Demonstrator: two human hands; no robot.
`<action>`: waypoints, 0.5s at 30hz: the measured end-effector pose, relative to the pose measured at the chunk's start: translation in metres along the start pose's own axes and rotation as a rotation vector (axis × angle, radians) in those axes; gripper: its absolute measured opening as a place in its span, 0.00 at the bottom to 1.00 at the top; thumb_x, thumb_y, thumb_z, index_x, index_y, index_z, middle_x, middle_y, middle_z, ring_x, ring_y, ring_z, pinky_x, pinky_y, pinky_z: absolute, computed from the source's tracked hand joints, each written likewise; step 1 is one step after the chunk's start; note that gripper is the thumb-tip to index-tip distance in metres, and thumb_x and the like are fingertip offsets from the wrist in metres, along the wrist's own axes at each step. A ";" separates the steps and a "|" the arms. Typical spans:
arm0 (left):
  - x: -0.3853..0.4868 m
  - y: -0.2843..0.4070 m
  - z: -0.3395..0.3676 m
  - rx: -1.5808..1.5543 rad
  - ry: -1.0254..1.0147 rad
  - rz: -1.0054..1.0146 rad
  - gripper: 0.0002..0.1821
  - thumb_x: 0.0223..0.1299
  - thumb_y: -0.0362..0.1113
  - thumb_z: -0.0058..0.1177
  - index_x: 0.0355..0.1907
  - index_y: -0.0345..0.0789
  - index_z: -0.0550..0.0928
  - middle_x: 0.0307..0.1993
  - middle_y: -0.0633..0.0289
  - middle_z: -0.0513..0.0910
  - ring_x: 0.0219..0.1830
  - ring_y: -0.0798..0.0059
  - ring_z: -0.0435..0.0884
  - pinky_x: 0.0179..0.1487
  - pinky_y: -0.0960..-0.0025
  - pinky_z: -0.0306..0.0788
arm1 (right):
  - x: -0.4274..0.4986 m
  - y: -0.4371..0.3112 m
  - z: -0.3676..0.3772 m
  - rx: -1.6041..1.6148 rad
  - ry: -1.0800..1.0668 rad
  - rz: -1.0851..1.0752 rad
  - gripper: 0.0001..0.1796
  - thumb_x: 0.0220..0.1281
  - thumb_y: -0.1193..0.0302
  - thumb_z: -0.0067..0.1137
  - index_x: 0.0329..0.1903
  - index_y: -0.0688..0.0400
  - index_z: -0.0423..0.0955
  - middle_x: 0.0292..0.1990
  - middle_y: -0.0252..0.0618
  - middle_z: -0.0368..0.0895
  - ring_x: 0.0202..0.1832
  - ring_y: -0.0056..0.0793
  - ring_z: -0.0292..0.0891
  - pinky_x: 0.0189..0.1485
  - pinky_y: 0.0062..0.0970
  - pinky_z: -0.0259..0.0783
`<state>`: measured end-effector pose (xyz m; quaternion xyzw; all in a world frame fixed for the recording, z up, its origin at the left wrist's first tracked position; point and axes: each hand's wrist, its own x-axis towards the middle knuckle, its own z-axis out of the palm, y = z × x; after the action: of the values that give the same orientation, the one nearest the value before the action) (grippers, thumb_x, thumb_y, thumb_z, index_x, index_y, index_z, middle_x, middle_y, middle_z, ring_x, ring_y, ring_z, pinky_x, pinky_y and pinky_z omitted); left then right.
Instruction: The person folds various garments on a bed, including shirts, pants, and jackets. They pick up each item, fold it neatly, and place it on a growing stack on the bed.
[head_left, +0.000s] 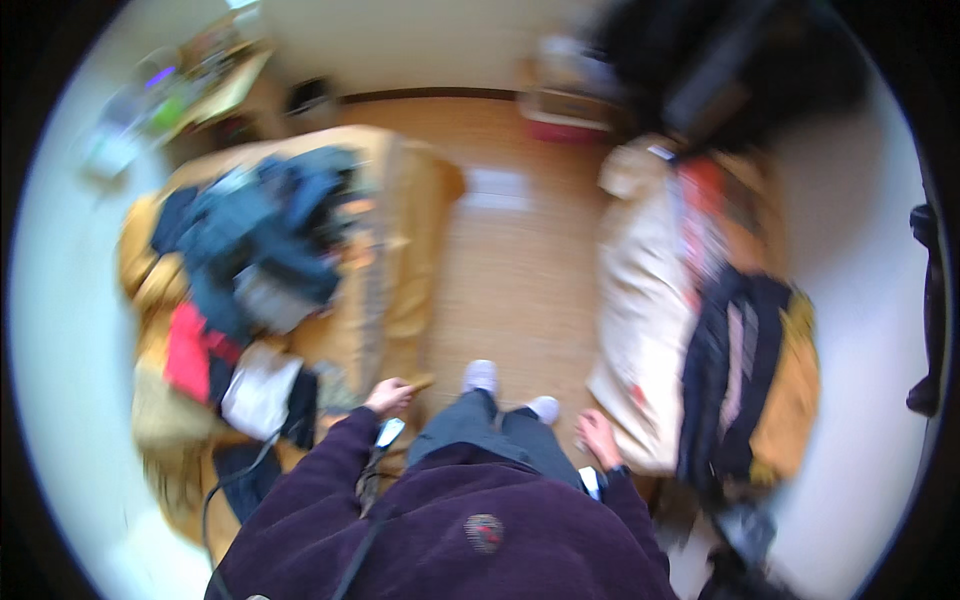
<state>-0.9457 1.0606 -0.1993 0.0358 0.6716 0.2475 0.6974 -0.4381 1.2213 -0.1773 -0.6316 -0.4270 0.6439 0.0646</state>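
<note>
My left hand (390, 397) is beside the near end of a sofa or bed with a mustard cover (409, 247). From its closed fingers sticks a small yellow-brown thing (423, 382), too blurred to name. My right hand (596, 435) hangs low by the near corner of a cream cloth cover (641, 300) on the other seat or bed. Its fingers are loosely curled, and blur hides whether anything is in them. A heap of dark blue-green clothes (255, 225) lies on the mustard cover, with a red garment (187, 352) and a white cloth (260, 391) nearer me.
A strip of wooden floor (517, 285) runs between the two covered pieces, under my feet. Dark jackets (727, 375) lie along the right side. A cluttered shelf or table (232, 90) stands at the back left, boxes (566, 112) at the back. A cable (240, 469) hangs at left.
</note>
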 end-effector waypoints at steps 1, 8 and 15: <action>0.001 -0.006 -0.015 -0.045 -0.019 0.021 0.11 0.75 0.38 0.52 0.51 0.33 0.76 0.23 0.73 0.69 0.20 0.86 0.67 0.21 0.77 0.59 | 0.005 -0.008 0.011 0.010 -0.056 0.015 0.14 0.76 0.69 0.53 0.57 0.62 0.73 0.35 0.34 0.79 0.32 0.19 0.75 0.31 0.21 0.71; -0.006 -0.068 -0.032 -0.123 0.418 0.073 0.14 0.72 0.41 0.55 0.52 0.35 0.78 0.35 0.65 0.82 0.29 0.80 0.80 0.30 0.75 0.75 | 0.054 -0.040 0.033 -0.292 -0.343 0.209 0.18 0.77 0.68 0.51 0.62 0.63 0.69 0.41 0.43 0.82 0.36 0.31 0.83 0.35 0.30 0.81; -0.059 -0.162 0.034 -0.288 0.479 -0.005 0.11 0.72 0.42 0.55 0.48 0.37 0.80 0.35 0.66 0.81 0.28 0.80 0.79 0.27 0.76 0.74 | 0.111 -0.087 0.018 -0.332 -0.399 0.014 0.17 0.77 0.68 0.52 0.60 0.64 0.68 0.38 0.40 0.80 0.31 0.21 0.77 0.29 0.22 0.77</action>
<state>-0.8638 0.9054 -0.2036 -0.1248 0.7752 0.3403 0.5175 -0.5154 1.3364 -0.2095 -0.4970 -0.5268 0.6772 -0.1301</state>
